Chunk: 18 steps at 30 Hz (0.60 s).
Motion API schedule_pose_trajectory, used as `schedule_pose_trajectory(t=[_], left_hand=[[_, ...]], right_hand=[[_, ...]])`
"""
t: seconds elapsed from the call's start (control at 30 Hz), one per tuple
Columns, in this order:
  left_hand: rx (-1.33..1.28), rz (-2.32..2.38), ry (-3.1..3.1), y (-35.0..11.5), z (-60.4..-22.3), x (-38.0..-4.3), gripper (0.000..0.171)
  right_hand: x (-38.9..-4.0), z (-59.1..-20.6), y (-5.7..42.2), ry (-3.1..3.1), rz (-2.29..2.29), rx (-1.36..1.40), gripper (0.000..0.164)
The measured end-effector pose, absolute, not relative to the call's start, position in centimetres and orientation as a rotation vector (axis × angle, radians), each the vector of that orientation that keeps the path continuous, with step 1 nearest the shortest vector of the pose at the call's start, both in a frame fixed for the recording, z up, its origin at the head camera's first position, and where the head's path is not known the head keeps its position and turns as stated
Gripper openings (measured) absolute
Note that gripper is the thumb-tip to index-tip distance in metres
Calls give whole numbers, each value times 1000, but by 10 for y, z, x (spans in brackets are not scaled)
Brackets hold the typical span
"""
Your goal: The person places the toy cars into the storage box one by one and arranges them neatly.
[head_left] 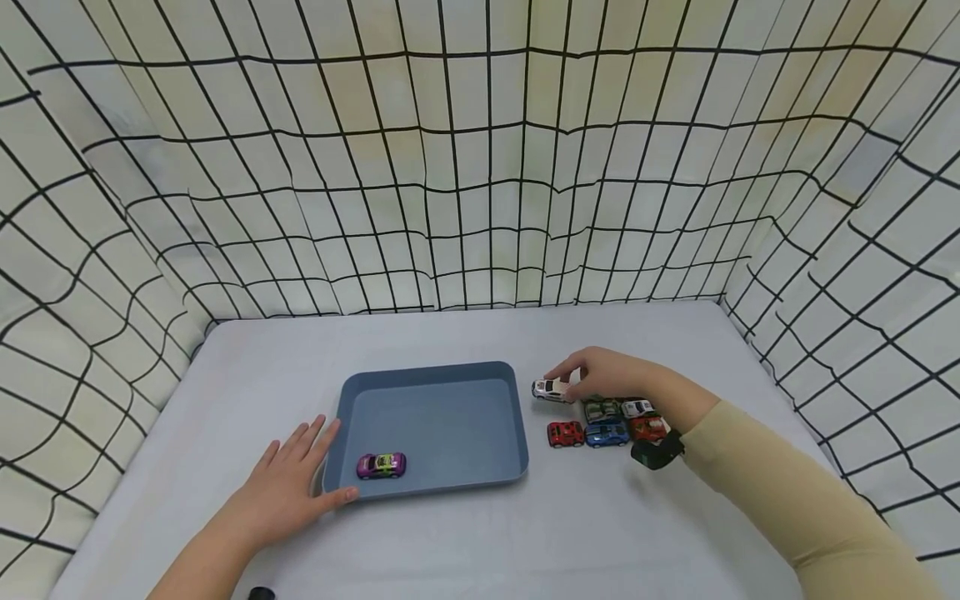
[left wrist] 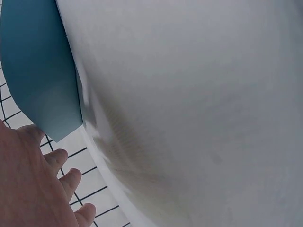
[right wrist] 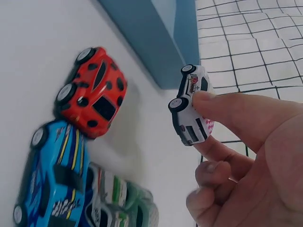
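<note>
Between thumb and fingers, my right hand [head_left: 606,372] pinches a white toy car [right wrist: 193,105], just right of the blue tray [head_left: 519,400]. Close below that hand lies a group of toy cars: a red one with black spots [right wrist: 97,92], a blue striped one [right wrist: 59,175], a green one [head_left: 602,410], another white one [head_left: 638,407] and a red one [head_left: 647,428]. Inside the tray, at its front left, sits a purple and green toy car [head_left: 381,466]. My left hand [head_left: 288,483] is spread with straight fingers at the tray's left edge, its thumb by the front left corner.
A white cloth covers the table [head_left: 600,533]. White sheeting with a black grid [head_left: 487,167] rises behind it and along both sides. A small black object [head_left: 261,592] shows at the front edge, and a black device [head_left: 657,451] is on my right wrist.
</note>
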<state>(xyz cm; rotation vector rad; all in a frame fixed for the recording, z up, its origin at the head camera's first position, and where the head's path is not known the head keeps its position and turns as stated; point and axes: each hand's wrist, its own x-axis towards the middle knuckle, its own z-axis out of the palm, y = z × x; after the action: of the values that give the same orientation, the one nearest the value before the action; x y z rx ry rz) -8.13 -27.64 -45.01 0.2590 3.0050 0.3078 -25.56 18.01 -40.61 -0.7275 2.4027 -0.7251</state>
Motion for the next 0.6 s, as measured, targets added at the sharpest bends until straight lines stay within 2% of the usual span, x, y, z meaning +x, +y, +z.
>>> schedule_pose_trajectory(t=[0.3, 0.6], left_hand=[[247, 318, 3009, -278, -449, -79, 113], [244, 334, 3006, -277, -450, -79, 113]], right_hand=[[-258, -404, 155, 2328, -813, -722, 37], [-251, -406, 109, 2276, -806, -791, 34]])
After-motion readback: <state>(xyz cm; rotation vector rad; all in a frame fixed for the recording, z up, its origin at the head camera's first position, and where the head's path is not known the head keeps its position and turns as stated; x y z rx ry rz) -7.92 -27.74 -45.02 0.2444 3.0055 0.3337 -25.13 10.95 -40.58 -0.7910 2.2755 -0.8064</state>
